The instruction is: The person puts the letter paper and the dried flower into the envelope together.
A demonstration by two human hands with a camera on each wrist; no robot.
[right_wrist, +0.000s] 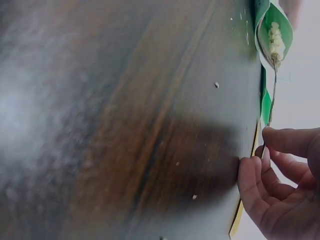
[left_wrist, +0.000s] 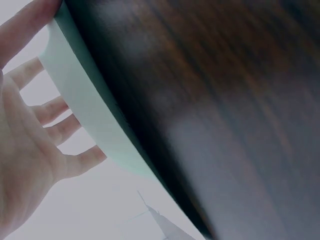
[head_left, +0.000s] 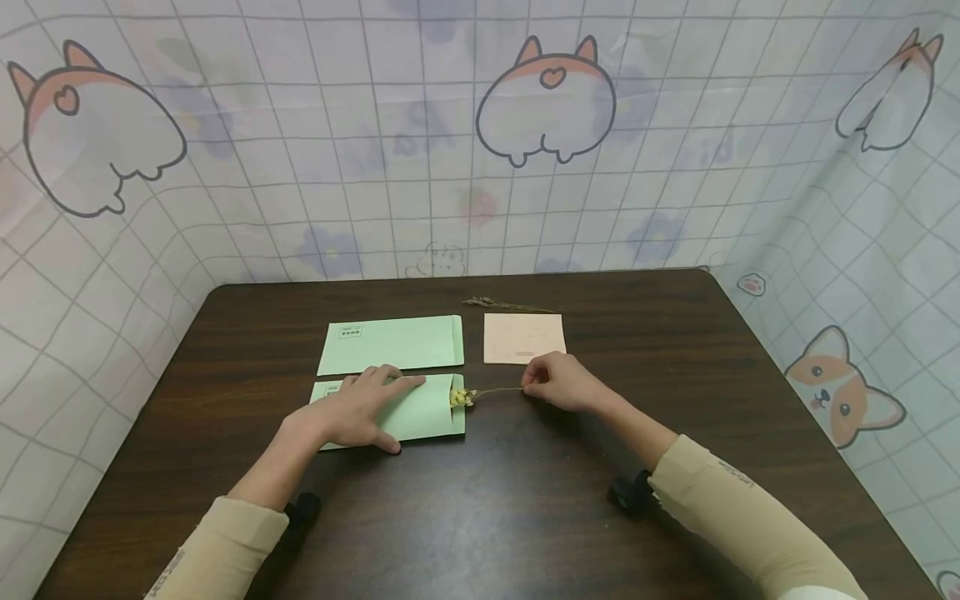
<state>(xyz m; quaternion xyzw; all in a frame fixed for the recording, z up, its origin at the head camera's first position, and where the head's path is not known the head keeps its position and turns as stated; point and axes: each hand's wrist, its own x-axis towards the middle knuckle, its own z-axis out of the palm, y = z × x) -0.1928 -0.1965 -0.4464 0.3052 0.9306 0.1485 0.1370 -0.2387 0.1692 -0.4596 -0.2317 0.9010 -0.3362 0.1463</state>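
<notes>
Head view shows your left hand (head_left: 356, 412) laid over the near green envelope (head_left: 423, 421), its grip spread, with the thumb at the six-o'clock edge and the fingers fanned across the upper face. The envelope lies on the dark worktop (head_left: 540, 517) with its mouth towards three o'clock. At that mouth sits the yellow-headed sprig (head_left: 462, 398), its thin stem (head_left: 495, 390) running out towards three o'clock to your right hand (head_left: 564, 383). There your grip is pinching the stem between thumb and fingertips, well apart from the blossoms. Your right wrist view shows the mouth gaping, with the pale flower head lying within the opening, and small white crumbs (right_wrist: 216, 85) scattered on the surface.

At twelve o'clock from the near envelope, just beside it, lies the far green envelope (head_left: 390, 346). A pale pink card (head_left: 525, 335) rests at three o'clock from that one, near your right hand. Just beyond the card, at its twelve o'clock, you have a dried brownish sprig (head_left: 510, 306) lying crosswise.
</notes>
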